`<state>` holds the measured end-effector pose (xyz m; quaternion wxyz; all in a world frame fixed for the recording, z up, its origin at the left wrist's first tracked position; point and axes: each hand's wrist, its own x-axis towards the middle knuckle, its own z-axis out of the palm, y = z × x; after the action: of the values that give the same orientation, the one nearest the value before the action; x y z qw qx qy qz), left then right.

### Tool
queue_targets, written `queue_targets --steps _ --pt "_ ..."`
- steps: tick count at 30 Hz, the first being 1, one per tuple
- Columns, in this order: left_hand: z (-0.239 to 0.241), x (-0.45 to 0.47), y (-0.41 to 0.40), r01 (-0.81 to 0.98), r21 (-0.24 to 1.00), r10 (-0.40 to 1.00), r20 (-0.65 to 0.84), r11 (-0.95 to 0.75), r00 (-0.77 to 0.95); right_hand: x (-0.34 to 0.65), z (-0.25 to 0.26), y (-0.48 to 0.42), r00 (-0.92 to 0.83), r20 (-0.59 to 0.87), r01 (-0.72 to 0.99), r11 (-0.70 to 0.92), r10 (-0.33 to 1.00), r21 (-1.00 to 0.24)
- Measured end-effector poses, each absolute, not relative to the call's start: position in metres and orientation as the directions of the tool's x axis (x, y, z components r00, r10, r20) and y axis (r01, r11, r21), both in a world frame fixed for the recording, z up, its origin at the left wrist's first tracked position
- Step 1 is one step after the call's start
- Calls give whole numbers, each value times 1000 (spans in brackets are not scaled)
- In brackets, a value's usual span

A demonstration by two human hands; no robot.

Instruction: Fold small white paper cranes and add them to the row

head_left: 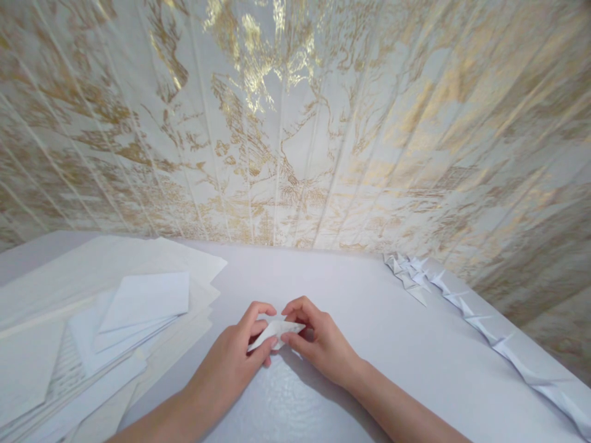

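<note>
A small piece of folded white paper [276, 329] is held between both hands, just above the white table at the centre front. My left hand [242, 343] grips its left part, with the thumb on the near side and the index finger arched over the top. On the right end, my right hand [323, 341] pinches the paper between thumb and fingers. The piece is a narrow diamond with pointed ends; its underside and some of my fingertips are hidden.
Stacked white paper sheets [143, 295], some printed, cover the table's left side. Along the right edge runs a row of folded paper cranes [475, 320], with several bunched at the far end. A gold-patterned white curtain [277, 154] hangs behind the white table [295, 277].
</note>
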<state>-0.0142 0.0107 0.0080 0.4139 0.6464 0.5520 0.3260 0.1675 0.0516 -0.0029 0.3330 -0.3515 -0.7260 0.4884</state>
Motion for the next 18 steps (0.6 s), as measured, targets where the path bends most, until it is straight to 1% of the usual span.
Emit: queue_targets --steps 2,6,9,13,15,18 --pt "8 -13 9 448 893 982 -47 -40 181 167 -2 51 -539 134 173 266 831 -948" --pt "7 -15 9 410 912 975 -67 -26 212 165 3 50 -498 151 239 303 854 -923" --pt "5 -17 11 297 955 969 -94 23 227 165 5 50 -482 219 238 367 848 -899" --pt "2 -16 14 174 981 957 -133 89 259 167 3 51 -504 328 195 475 799 -858" --pt "1 -15 14 159 984 954 -126 84 273 167 2 51 -499 351 188 495 792 -848" --pt "-2 -14 14 171 983 960 -104 60 259 167 1 51 -491 332 234 489 805 -840"
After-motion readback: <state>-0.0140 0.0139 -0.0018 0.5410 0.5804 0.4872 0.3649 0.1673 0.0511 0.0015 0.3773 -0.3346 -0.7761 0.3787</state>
